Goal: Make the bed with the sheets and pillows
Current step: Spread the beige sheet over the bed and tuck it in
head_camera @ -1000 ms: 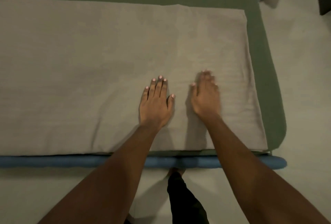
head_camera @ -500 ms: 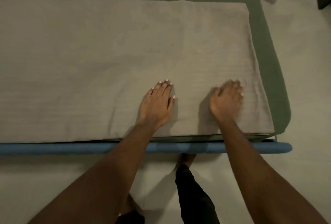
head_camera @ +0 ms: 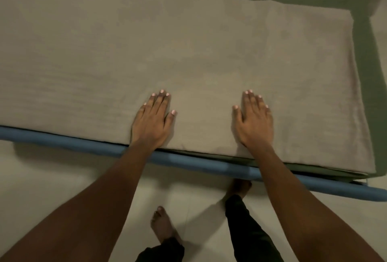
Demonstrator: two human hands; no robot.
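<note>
Head view:
Sheet: the grey sheet (head_camera: pixel 188 52) lies flat over the green under-sheet (head_camera: pixel 374 77), and its near edge follows the bed's near edge above the blue rail (head_camera: pixel 188 162).
Left hand (head_camera: pixel 154 123): flat with fingers straight, pressing the sheet and gripping nothing.
Right hand (head_camera: pixel 254 121): the same.
Change: the hands were side by side a second ago. The right has swept toward the right edge.
Meaning: smoothing is probably nearly done. No pillows are in view.

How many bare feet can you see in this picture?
2. The left foot stands on the floor between the forearms, near the bottom of the picture. The right foot is farther forward, its toes hidden under the blue bed rail.
</note>
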